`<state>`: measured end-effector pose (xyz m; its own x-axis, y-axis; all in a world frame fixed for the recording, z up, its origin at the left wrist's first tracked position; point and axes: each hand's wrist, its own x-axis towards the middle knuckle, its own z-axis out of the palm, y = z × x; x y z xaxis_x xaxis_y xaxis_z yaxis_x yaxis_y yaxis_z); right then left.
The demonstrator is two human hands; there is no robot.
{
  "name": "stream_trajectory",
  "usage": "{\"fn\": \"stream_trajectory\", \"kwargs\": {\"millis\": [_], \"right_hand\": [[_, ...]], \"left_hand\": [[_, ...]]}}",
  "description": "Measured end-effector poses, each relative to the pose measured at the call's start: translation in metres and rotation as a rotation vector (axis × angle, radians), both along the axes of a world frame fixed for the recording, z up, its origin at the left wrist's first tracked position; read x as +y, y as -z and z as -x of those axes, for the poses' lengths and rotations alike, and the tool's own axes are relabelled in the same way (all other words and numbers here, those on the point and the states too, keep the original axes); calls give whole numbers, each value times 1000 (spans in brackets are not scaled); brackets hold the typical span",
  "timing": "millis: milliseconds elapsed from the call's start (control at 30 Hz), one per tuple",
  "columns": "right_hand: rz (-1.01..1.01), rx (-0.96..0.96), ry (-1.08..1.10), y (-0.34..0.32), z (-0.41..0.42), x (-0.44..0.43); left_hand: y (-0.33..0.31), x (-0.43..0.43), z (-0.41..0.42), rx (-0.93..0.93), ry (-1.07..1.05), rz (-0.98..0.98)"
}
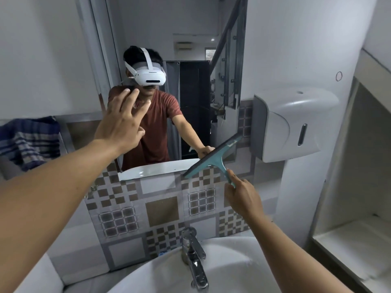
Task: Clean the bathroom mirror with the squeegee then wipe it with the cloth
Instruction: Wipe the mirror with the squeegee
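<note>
Fingers (232, 188) of right hand (241, 199) around squeegee (213, 158) handle

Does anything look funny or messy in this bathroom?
Nothing is spilled or broken. The striped cloth lies bunched on the ledge at left, and the squeegee sits tilted across the mirror's bottom right corner in the right hand.

cloth (27, 142) cut by left edge

Teal squeegee (213, 158) tilted at mirror's (190, 49) lower-right corner, striped cloth (27, 142) left
</note>
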<state>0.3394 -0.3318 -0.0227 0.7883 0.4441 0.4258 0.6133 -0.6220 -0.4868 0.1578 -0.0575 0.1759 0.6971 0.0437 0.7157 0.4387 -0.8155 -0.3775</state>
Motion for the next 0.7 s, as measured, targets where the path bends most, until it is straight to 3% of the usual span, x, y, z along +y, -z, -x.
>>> {"fn": "stream_trajectory", "kwargs": {"millis": [533,700], "right_hand": [[-758,865,-106,6,94,77],[-795,876,-105,3,128,110]], "left_hand": [[-8,2,7,-53,14,54],[-10,1,11,-28,7,56]]}}
